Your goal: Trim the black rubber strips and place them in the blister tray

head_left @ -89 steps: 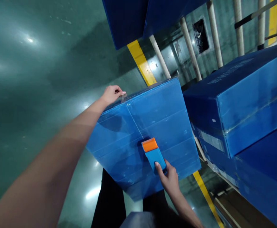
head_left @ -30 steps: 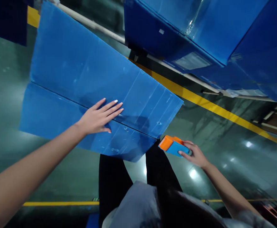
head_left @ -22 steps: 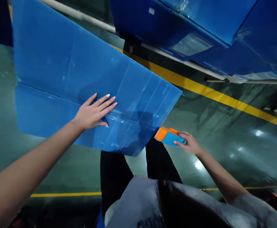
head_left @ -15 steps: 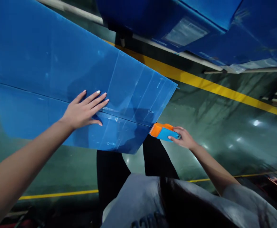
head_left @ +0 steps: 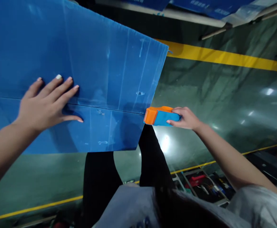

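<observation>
The left hand lies flat, fingers spread, seemingly steadying the box. The right fingers grip the dispenser at the seam's end, apparently for taping.

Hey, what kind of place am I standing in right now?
Probably a warehouse or factory packing area: there's a smooth green floor with a painted yellow line, a large blue box under your left hand, and an orange-and-blue hand tool in your right hand.
</observation>
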